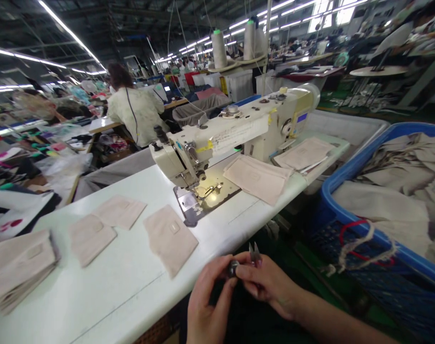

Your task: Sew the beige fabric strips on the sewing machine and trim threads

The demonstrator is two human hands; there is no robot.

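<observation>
While held in front of the sewing machine (235, 138), off its near side, a small dark bobbin (233, 267) is pinched between left hand (206, 306) and right hand (270, 286), both grips clenched on it. Snips (255, 250) are also held in the right hand. Judged light, hard, smooth, slip-prone; rim hold advised.

at the near edge of a sewing tabletop (106, 286)

the left grip (206, 306) and right grip (270, 286) pinch a small dark round piece (233, 268) between fingertips, just off the tabletop's near edge. the right grip also holds thread snips (255, 251), blades pointing up. farther back stands a cream sewing machine (231, 134), with flat beige fabric pieces (170, 239) lying to its left and right. a blue basket (341, 174) of cloth sits at the right.
</observation>
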